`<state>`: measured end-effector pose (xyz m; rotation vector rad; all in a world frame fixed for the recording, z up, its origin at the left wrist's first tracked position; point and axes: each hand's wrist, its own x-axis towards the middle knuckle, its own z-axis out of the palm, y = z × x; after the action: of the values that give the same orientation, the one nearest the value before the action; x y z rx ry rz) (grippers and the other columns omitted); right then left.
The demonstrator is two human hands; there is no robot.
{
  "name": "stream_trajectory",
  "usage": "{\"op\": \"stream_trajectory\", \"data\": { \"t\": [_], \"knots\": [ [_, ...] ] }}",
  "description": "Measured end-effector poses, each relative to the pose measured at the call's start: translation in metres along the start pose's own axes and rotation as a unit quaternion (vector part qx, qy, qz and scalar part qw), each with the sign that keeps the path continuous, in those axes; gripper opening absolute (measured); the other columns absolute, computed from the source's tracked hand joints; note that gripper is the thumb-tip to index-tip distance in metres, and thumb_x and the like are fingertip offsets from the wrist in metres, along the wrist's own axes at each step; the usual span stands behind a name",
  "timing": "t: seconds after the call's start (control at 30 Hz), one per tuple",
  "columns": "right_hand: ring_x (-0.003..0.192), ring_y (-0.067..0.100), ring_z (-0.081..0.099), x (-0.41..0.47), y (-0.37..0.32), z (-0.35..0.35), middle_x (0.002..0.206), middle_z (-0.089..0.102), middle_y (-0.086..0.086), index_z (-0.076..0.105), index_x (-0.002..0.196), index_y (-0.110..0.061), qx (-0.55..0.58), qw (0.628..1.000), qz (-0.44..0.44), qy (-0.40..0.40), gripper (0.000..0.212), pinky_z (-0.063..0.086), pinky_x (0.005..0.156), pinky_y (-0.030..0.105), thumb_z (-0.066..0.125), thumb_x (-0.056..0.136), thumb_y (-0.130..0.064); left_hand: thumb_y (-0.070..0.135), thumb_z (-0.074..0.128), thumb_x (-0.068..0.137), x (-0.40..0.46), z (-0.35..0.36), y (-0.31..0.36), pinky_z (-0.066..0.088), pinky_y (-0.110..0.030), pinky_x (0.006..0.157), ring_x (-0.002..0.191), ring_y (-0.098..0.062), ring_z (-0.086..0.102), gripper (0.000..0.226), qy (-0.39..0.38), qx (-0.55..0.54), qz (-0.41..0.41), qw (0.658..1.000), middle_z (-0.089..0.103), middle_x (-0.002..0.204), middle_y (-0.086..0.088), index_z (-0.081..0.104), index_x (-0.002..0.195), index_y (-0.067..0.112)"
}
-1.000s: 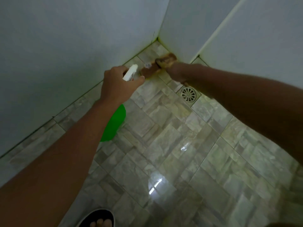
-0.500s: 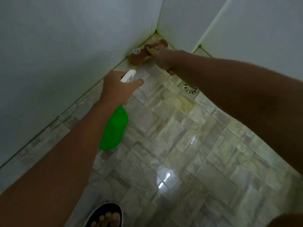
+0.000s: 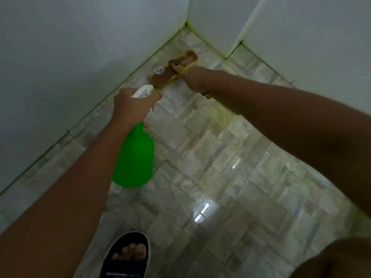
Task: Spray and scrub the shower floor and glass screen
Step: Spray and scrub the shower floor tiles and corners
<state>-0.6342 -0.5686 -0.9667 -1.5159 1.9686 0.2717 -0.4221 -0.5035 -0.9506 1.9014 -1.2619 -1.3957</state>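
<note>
Your left hand [image 3: 133, 106]: left of centre in the frame, fingers curled round the white trigger head of the spray bottle [image 3: 136, 157]; the green body hangs below your wrist, off the floor, base toward the lower left.
Your right hand [image 3: 195, 80]: upper centre, closed on the handle of the scrub brush [image 3: 174, 69]; your own wrist hides most of the fingers.
Brush: brown, lying lengthwise along the floor near the corner at the top of the frame, its near end just beside the bottle's nozzle. A small white and blue mark sits on its back, too blurred to read.
In the way: your right forearm [image 3: 281, 121] crosses the upper right of the floor and covers the tiles under it. Your left forearm [image 3: 66, 197] covers the lower left.
Your foot: a dark slipper [image 3: 126, 255] with bare toes showing, bottom centre, planted on the tiles.
Floor [image 3: 230, 177]: grey-green stone-pattern tiles, glossy and wet-looking, with two bright light reflections right of centre and a yellowish patch beneath your right forearm.
Walls: a pale wall [image 3: 70, 57] fills the upper left; another pale wall [image 3: 301, 37] fills the upper right, with a small step in it. Yellow-green staining runs along the joint where wall meets floor.
</note>
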Motion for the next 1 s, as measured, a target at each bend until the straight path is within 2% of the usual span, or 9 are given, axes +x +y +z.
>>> {"op": "stream_trajectory", "data": {
  "t": [0.17, 0.3, 0.43, 0.57, 0.63, 0.7, 0.83, 0.9, 1.0],
  "knots": [
    [0.076, 0.026, 0.062, -0.07, 0.012, 0.039, 0.118, 0.059, 0.019, 0.046, 0.131, -0.004, -0.006, 0.999, -0.04, -0.025, 0.041, 0.042, 0.048, 0.027, 0.025, 0.107, -0.03, 0.049, 0.086, 0.072, -0.013, 0.001, -0.004, 0.065, -0.048, 0.054, 0.064, -0.016, 0.072, 0.029, -0.005, 0.005, 0.013, 1.0, 0.078, 0.083, -0.006, 0.081, 0.081, 0.022],
    [0.067, 0.02, 0.05, -0.136, 0.075, 0.057, 0.104, 0.06, 0.014, 0.052, 0.116, -0.006, 0.01, 0.999, 0.018, -0.034, 0.05, 0.036, 0.052, 0.029, 0.023, 0.105, -0.045, 0.044, 0.086, 0.08, -0.031, 0.017, 0.004, 0.063, -0.041, 0.048, 0.058, -0.011, 0.065, 0.038, -0.028, 0.036, 0.028, 0.999, 0.073, 0.075, -0.004, 0.082, 0.089, 0.008],
    [0.069, 0.029, 0.056, -0.158, 0.1, 0.034, 0.104, 0.055, 0.021, 0.044, 0.135, -0.01, 0.054, 0.995, 0.08, -0.04, 0.043, 0.055, 0.054, 0.04, 0.022, 0.107, -0.035, 0.043, 0.086, 0.081, -0.047, 0.039, 0.01, 0.062, -0.037, 0.046, 0.064, -0.015, 0.065, 0.045, -0.068, 0.062, 0.056, 0.994, 0.073, 0.084, -0.013, 0.078, 0.094, 0.0],
    [0.058, 0.029, 0.057, -0.175, 0.113, 0.032, 0.089, 0.051, 0.021, 0.03, 0.147, -0.017, 0.193, 0.972, 0.13, 0.019, 0.044, 0.05, 0.041, 0.032, 0.027, 0.104, -0.019, 0.041, 0.088, 0.081, -0.054, 0.059, 0.012, 0.063, -0.049, 0.049, 0.061, -0.015, 0.061, 0.051, -0.093, 0.081, 0.082, 0.989, 0.059, 0.074, -0.007, 0.069, 0.086, -0.006],
    [0.055, 0.028, 0.056, -0.191, 0.114, 0.044, 0.086, 0.053, 0.019, 0.047, 0.125, 0.0, 0.259, 0.946, 0.191, 0.029, 0.037, 0.046, 0.036, 0.03, 0.027, 0.106, -0.024, 0.04, 0.089, 0.08, -0.052, 0.067, 0.011, 0.061, -0.053, 0.049, 0.057, -0.015, 0.059, 0.044, -0.1, 0.096, 0.097, 0.986, 0.054, 0.07, -0.006, 0.064, 0.077, 0.003],
    [0.059, 0.026, 0.055, -0.214, 0.112, 0.065, 0.09, 0.057, 0.019, 0.052, 0.108, -0.004, 0.291, 0.935, 0.204, 0.018, 0.036, 0.048, 0.044, 0.035, 0.027, 0.106, -0.03, 0.039, 0.088, 0.08, -0.05, 0.075, 0.011, 0.061, -0.055, 0.05, 0.058, -0.017, 0.059, 0.043, -0.104, 0.121, 0.107, 0.981, 0.052, 0.067, -0.005, 0.059, 0.072, 0.008],
    [0.085, 0.03, 0.055, -0.246, 0.093, 0.105, 0.095, 0.052, 0.019, 0.042, 0.141, -0.009, 0.29, 0.937, 0.188, -0.059, 0.04, 0.047, 0.073, 0.039, 0.03, 0.104, -0.013, 0.039, 0.087, 0.083, -0.048, 0.079, 0.011, 0.063, -0.052, 0.05, 0.054, -0.017, 0.059, 0.045, -0.106, 0.133, 0.109, 0.979, 0.053, 0.064, -0.004, 0.056, 0.068, 0.01],
    [0.098, 0.034, 0.059, -0.245, 0.084, 0.116, 0.107, 0.057, 0.021, 0.046, 0.133, 0.001, 0.281, 0.934, 0.207, -0.072, 0.036, 0.047, 0.08, 0.038, 0.027, 0.105, -0.011, 0.04, 0.087, 0.083, -0.045, 0.081, 0.01, 0.063, -0.052, 0.05, 0.055, -0.019, 0.06, 0.047, -0.112, 0.131, 0.109, 0.979, 0.054, 0.066, -0.007, 0.059, 0.07, 0.005],
    [0.098, 0.038, 0.063, -0.212, 0.087, 0.098, 0.11, 0.058, 0.023, 0.052, 0.111, -0.001, 0.288, 0.937, 0.19, -0.057, 0.023, 0.049, 0.068, 0.034, 0.032, 0.103, -0.01, 0.042, 0.088, 0.081, -0.038, 0.084, 0.012, 0.062, -0.051, 0.048, 0.059, -0.023, 0.067, 0.054, -0.106, 0.124, 0.101, 0.981, 0.061, 0.07, -0.01, 0.068, 0.083, -0.008]
  ]
}}
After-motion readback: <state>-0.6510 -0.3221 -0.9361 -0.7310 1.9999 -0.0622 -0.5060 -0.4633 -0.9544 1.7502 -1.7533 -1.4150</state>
